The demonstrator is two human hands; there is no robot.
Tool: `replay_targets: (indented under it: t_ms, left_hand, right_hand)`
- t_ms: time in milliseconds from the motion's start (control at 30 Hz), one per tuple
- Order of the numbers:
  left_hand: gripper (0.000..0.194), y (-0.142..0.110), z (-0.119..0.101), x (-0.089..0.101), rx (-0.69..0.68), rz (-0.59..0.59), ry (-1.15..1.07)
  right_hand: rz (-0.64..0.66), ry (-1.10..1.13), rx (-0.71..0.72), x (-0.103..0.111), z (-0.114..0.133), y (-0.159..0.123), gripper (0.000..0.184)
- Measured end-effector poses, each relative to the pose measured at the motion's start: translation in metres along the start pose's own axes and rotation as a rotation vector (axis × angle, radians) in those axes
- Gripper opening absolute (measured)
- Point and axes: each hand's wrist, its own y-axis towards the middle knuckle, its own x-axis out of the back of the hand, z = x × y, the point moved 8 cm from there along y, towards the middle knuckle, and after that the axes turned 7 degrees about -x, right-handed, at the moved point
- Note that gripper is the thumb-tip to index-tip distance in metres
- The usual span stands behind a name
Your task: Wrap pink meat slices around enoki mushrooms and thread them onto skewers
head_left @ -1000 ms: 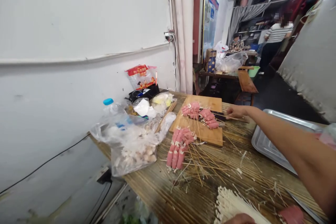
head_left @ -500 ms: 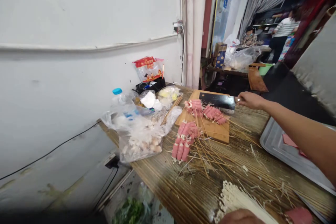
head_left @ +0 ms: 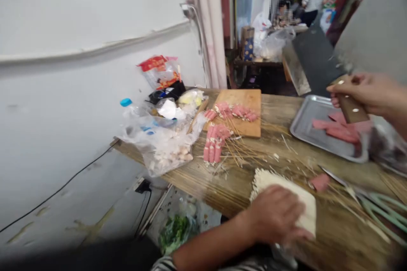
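In my right hand [head_left: 372,93] is a cleaver, its wooden handle [head_left: 349,103] wrapped by my fingers. The broad dark cleaver blade [head_left: 318,57] is raised above the table, pointing up and away. My left hand [head_left: 280,211] lies over a bunch of white enoki mushrooms [head_left: 305,203] at the table's near edge, fingers across it, slightly blurred. A small pink meat roll [head_left: 319,182] sits just right of the bunch. Farther off, skewered pink rolls with enoki [head_left: 212,146] rest on the table, and more rolls [head_left: 243,112] lie on a wooden cutting board [head_left: 251,97].
Right of the board stands a metal tray [head_left: 300,129] with pink meat slices [head_left: 341,131]. Green-handled scissors [head_left: 378,203] lie at the right. Plastic bags [head_left: 174,152] and a blue-capped bottle [head_left: 126,102] crowd the left. Loose bamboo skewers [head_left: 244,148] strew the table. People are in the background.
My right hand has lifted the cleaver off the cutting board and carried it right and nearer. The view has shifted, bringing more of my left hand on the enoki into sight.
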Motion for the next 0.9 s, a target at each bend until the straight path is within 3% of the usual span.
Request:
replay_targets:
  t_ms: [67, 133, 200, 267, 333, 400, 500, 600, 767, 900]
  left_hand:
    - [0.06, -0.004, 0.002, 0.012, 0.085, 0.048, -0.019]
    - [0.076, -0.006, 0.002, 0.016, 0.148, 0.155, -0.039]
    - [0.095, -0.003, -0.001, 0.016, 0.162, 0.254, -0.039]
    - [0.108, 0.003, -0.004, 0.013, 0.16, 0.34, -0.02]
    - [0.117, 0.013, -0.005, 0.008, 0.158, 0.403, -0.002]
    - [0.121, 0.021, -0.004, 0.003, 0.167, 0.453, -0.012]
    - [0.094, 0.024, -0.002, -0.008, 0.198, 0.536, -0.056]
    - [0.063, 0.02, -0.001, -0.014, 0.238, 0.534, -0.018]
    - [0.059, 0.012, -0.006, -0.018, 0.262, 0.466, 0.062]
    - [0.064, 0.008, -0.004, -0.017, 0.26, 0.498, 0.033]
  right_hand:
    - [0.313, 0.413, -0.137, -0.002, -0.045, -0.06, 0.064]
    - [0.468, 0.712, -0.349, -0.009, -0.094, -0.133, 0.059]
    - [0.507, 0.868, -0.489, -0.021, -0.139, -0.209, 0.062]
    - [0.526, 0.935, -0.519, -0.04, -0.171, -0.277, 0.052]
    - [0.528, 0.955, -0.53, -0.062, -0.192, -0.334, 0.039]
    - [0.477, 1.072, -0.541, -0.081, -0.2, -0.373, 0.035]
    - [0.532, 1.216, -0.525, -0.104, -0.189, -0.406, 0.034]
    - [0.541, 1.233, -0.529, -0.118, -0.179, -0.415, 0.043]
    - [0.536, 1.26, -0.574, -0.134, -0.174, -0.415, 0.043]
    - [0.522, 1.25, -0.562, -0.136, -0.174, -0.411, 0.039]
